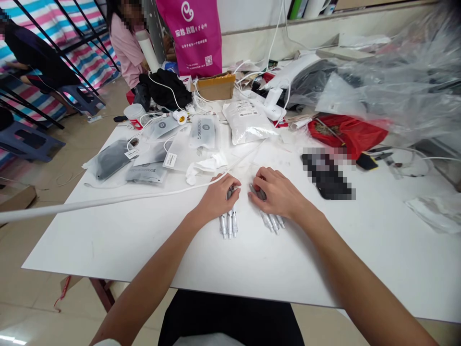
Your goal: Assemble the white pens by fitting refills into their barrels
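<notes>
Nearby, magenta bag (196,48) bears Chinese lettering (190,30); fingers (235,196) round pens (229,226).

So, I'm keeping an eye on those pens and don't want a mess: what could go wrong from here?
The white cable runs right by the left hand, so it could snag as that hand moves. The pens under it lie side by side and might slide apart if bumped. The right hand has its own pens close by, so the two bunches could get mixed.

There are at least six pens (230,225), two blue stools (30,137) and one magenta bag (198,45).
</notes>
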The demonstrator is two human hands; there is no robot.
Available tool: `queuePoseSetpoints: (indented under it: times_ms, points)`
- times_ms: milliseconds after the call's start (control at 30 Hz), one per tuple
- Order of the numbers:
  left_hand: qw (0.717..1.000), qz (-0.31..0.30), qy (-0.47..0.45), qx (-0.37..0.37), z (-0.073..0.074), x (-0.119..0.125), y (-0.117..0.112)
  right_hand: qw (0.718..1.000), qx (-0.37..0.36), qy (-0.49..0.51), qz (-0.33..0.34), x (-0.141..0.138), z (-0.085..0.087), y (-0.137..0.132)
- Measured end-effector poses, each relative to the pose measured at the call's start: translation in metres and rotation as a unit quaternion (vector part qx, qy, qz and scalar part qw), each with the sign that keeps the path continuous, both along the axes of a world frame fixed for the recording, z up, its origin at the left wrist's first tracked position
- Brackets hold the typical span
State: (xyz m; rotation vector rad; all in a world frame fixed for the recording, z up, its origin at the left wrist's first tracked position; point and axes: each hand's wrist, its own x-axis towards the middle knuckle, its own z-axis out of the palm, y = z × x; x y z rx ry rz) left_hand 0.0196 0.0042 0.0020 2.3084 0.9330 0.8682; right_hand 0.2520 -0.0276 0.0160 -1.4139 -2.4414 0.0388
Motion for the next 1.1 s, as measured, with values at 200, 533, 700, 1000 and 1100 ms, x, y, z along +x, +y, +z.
queuePoseSetpoints:
  times_ms: [200,533,700,1000,1100]
  points:
    - [1.000,0.000,0.017,0.004,0.001,-0.001,-0.001,0.994,0.027,0.105,0.017,-0.003,0.005,-0.001]
    - [1.000,-0.011,-0.003,0.024,0.004,-0.001,-0.003,0.966,-0.007,0.258,-0.007,-0.004,0.009,-0.014]
    - [0.997,-0.006,-0.066,0.042,0.008,0.000,-0.007,0.967,-0.029,0.253,-0.001,-0.007,0.008,-0.014]
    - [0.991,-0.034,-0.063,0.114,0.009,-0.003,-0.002,0.991,0.037,0.127,0.009,-0.010,0.008,-0.011]
    - [0.994,-0.039,-0.004,0.101,0.013,-0.004,-0.005,0.993,0.033,0.111,-0.009,-0.011,0.008,-0.011]
